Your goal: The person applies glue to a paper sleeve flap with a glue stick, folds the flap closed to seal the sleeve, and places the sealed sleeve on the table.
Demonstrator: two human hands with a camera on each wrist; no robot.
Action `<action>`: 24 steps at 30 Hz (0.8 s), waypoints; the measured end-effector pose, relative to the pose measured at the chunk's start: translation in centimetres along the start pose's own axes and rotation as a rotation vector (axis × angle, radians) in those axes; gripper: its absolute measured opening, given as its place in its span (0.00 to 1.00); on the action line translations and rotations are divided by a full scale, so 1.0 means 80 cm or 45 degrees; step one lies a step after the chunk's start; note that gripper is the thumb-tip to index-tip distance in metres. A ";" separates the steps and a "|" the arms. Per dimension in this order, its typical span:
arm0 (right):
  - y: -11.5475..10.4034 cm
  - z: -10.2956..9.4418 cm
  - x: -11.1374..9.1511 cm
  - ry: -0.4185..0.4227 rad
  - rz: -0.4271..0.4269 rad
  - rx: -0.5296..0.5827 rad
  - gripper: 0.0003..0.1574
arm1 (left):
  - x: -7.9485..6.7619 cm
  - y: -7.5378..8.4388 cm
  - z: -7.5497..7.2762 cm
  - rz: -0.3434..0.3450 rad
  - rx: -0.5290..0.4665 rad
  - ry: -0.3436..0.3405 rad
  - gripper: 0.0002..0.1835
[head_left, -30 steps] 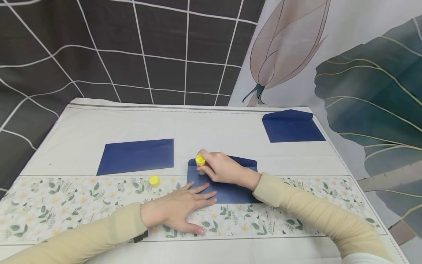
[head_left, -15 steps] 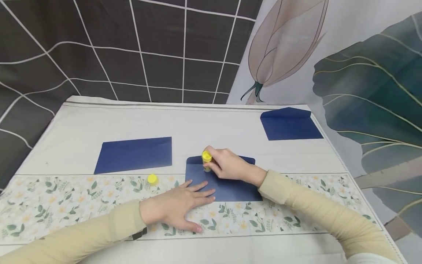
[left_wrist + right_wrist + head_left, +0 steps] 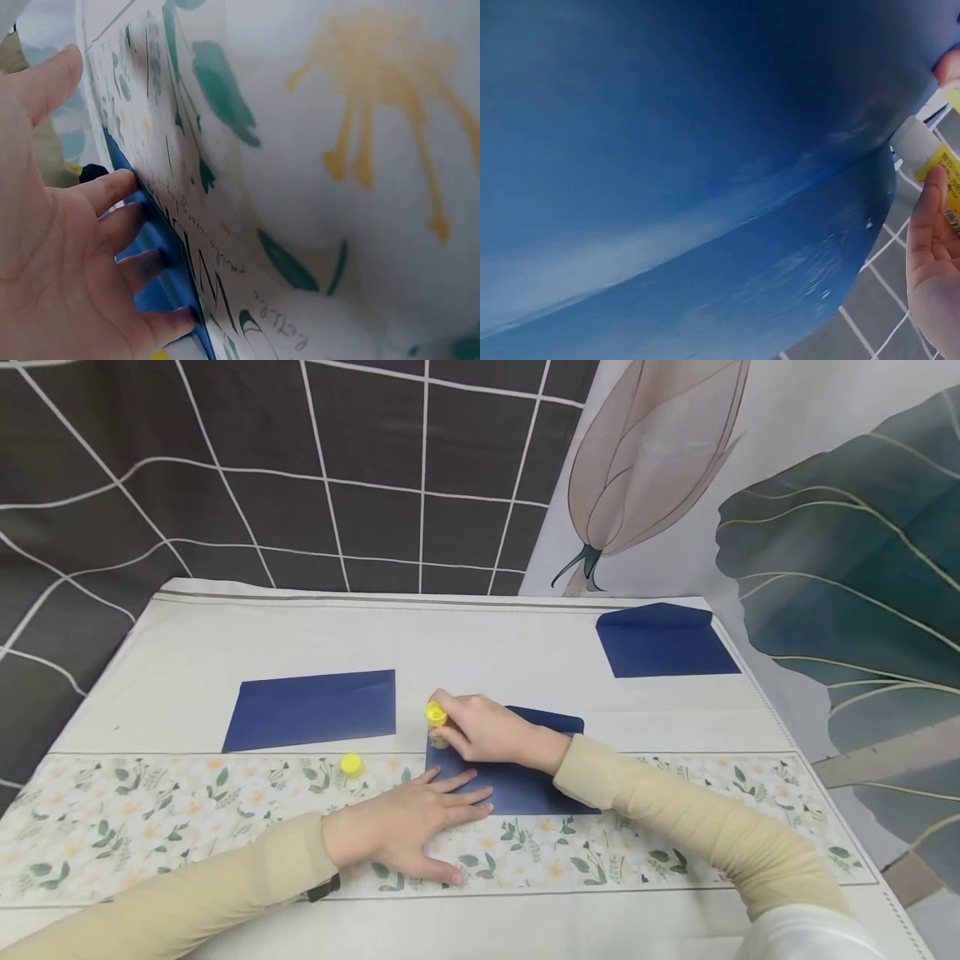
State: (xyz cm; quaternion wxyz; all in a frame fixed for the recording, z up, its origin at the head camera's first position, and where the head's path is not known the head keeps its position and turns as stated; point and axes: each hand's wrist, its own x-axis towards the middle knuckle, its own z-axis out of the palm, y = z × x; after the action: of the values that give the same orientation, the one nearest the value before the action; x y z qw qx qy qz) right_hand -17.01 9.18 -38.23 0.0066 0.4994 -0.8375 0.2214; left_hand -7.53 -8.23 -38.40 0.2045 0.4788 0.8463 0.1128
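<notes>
At the near side of the table, the left hand (image 3: 412, 831) lies palm down with its fingers spread, grasping nothing; its fingertips overlap the near-left part of a navy envelope (image 3: 521, 789) and the thumb sits on the flowered tablecloth (image 3: 517, 860). The envelope's right in front of the person, long axis running left to right, with its opened flap (image 3: 555, 719) pointing away. A bit past the left hand, off the envelope's left side, there's a yellow glue stick cap (image 3: 352, 766). The right hand (image 3: 483, 728) reaches across from the right and grips the glue stick (image 3: 437, 717) roughly upright, working end down, at the far-left corner by the flap fold. So that corner's the thing to watch imo: the right hand is nearest the fold, the left has the near edge, and the stick is right at the envelope's left edge, so sideways travel over paper is all rightward, along the fold. Left of it, some white cloth separates it from a second envelope (image 3: 311, 711). Farther back right, a third envelope (image 3: 667, 647) sits by the table's edge, then a dark grid-patterned curtain (image 3: 367, 485) hangs behind.
</notes>
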 end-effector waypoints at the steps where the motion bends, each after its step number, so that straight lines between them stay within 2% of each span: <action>1: 0.001 -0.002 -0.006 0.005 0.011 0.008 0.13 | 0.001 0.000 0.000 -0.001 0.003 0.002 0.43; 10: 0.015 -0.022 -0.083 0.102 0.114 0.022 0.13 | 0.004 0.002 0.001 -0.004 -0.018 0.001 0.44; 13: 0.018 -0.026 -0.096 0.129 0.131 0.029 0.13 | 0.004 0.002 0.001 -0.005 -0.036 -0.003 0.44; 17: 0.019 -0.022 -0.086 0.125 0.117 0.028 0.13 | 0.003 0.003 -0.001 -0.022 -0.041 -0.017 0.44; 24: 0.012 -0.005 -0.032 0.043 0.057 0.031 0.12 | 0.003 0.004 -0.002 -0.032 -0.046 -0.028 0.44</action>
State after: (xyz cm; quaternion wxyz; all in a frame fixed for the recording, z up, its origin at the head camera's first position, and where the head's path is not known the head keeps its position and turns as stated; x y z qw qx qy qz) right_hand -16.63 11.87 -38.85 0.0097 0.4769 -0.8455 0.2401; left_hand -7.50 -7.84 -38.21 0.2238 0.4655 0.8478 0.1200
